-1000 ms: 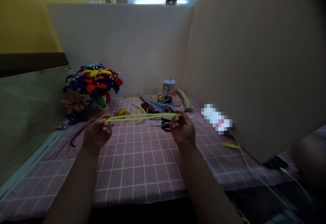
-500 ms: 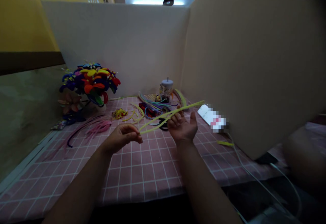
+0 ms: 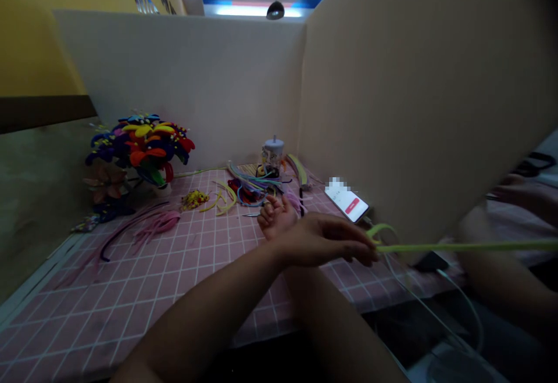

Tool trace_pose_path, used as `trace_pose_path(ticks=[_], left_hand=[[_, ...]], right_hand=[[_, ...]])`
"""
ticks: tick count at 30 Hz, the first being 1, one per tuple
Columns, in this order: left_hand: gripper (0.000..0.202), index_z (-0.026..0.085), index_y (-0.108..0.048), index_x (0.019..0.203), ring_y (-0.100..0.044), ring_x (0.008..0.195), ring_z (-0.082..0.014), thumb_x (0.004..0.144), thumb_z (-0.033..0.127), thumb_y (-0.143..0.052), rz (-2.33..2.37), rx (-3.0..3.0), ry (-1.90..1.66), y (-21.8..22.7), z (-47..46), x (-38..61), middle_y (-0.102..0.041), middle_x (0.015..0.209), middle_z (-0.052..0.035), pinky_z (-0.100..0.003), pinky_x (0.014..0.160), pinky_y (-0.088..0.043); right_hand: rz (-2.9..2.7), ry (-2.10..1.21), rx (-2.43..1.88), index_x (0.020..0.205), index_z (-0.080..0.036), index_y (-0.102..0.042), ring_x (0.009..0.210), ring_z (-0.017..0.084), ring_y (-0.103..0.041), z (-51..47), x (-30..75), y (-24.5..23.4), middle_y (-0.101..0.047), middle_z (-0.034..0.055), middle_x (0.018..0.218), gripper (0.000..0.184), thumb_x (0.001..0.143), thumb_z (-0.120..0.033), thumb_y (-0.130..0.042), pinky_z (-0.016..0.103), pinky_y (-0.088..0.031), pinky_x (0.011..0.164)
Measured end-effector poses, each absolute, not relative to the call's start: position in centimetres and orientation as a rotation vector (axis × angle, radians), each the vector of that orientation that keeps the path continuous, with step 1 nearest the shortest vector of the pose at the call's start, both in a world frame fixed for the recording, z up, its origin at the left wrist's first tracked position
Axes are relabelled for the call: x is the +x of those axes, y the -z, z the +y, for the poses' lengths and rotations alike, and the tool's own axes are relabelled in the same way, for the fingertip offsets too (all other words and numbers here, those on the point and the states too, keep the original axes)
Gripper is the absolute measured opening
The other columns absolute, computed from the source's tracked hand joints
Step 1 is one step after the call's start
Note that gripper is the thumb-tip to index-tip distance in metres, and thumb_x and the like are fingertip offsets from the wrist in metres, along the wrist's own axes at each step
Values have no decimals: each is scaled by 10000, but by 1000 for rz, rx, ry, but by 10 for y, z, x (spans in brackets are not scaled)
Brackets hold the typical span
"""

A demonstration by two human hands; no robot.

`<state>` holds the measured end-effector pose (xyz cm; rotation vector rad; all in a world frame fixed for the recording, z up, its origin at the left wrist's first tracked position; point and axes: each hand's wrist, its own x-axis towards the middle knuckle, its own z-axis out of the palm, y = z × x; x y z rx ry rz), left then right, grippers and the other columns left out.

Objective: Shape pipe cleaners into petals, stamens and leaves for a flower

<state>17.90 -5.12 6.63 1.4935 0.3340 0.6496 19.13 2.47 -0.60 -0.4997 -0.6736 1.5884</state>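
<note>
My left hand [image 3: 335, 242] reaches across to the right, past the table's edge, fingers pinched on a bunch of yellow-green pipe cleaners [image 3: 457, 247]. The bunch stretches level toward the right edge of the view, with a curled end by my fingertips. My right hand [image 3: 274, 216] rests on the pink checked tablecloth [image 3: 209, 267], partly hidden behind my left forearm. Its fingers are curled. A thin metal tip [image 3: 250, 215] pokes out to its left; what the fingers hold is hidden.
A bouquet of pipe-cleaner flowers [image 3: 139, 145] stands back left, with pink strands [image 3: 157, 222] before it. Loose coloured pipe cleaners [image 3: 248, 182] and a lidded cup [image 3: 272, 151] sit at the back. A phone [image 3: 347, 199] leans on the cardboard divider [image 3: 414, 110]. Another person's arm [image 3: 505, 272] is at right.
My left hand has swung from the table's middle across to the right, carrying the yellow-green pipe cleaners past the divider. My right hand let go of them and dropped to the table.
</note>
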Motion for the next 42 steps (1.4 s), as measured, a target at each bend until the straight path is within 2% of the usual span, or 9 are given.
trace_pose_path(ticks=[4,9,16,19,24,33,42], left_hand=[[349,118,-656,888,-622,740,-129,640,362,-676,301,1456,-563,-40,-41,218,-663,822,-70,-287,744,-453],[372,103,-640,844,-601,644,-105,601,379,-697,392,1345,-649,-15,-25,245,-657,806,-76,-285,707,-458],[204,95,-608,742,-558,543,-69,613,227,-695,462,1320,-702,-10,-25,256,-607,652,-15,-245,631,-468],[140,101,-616,757,-546,535,-55,654,184,-663,516,1358,-711,-6,-21,261,-610,656,-9,-239,633,-470],[177,105,-644,816,-554,563,-59,665,194,-666,563,1408,-724,1,-11,272,-639,702,-28,-254,663,-480],[158,126,-647,770,-579,558,-80,647,216,-689,571,1291,-784,-10,-14,257,-630,652,-20,-239,614,-465],[345,125,-605,795,-631,637,-124,546,292,-776,386,782,-914,-33,-24,193,-669,763,-50,-241,632,-477]], right_hand=[[-486,-1755,-319,742,-172,-551,353,70,-241,19,187,5,-333,-55,418,343,847,-430,-349,193,-185,357],[-451,-1826,-256,708,-162,-552,351,68,-237,16,189,2,-338,-54,413,316,843,-391,-380,187,-177,351],[-441,-1826,-172,653,-166,-520,355,65,-217,13,197,0,-319,-56,414,251,822,-303,-396,181,-173,354],[-412,-1830,-171,632,-168,-496,354,65,-203,15,200,2,-304,-59,409,226,808,-274,-403,181,-167,352],[-392,-1806,-162,642,-169,-480,358,61,-194,20,207,4,-294,-66,424,182,791,-255,-419,182,-178,358],[-512,-1714,-305,631,-183,-461,363,65,-192,19,205,5,-267,-70,443,168,763,-286,-445,189,-182,361],[-585,-1681,-563,641,-203,-486,344,62,-217,23,186,9,-318,-63,424,188,790,-309,-443,188,-178,345]])
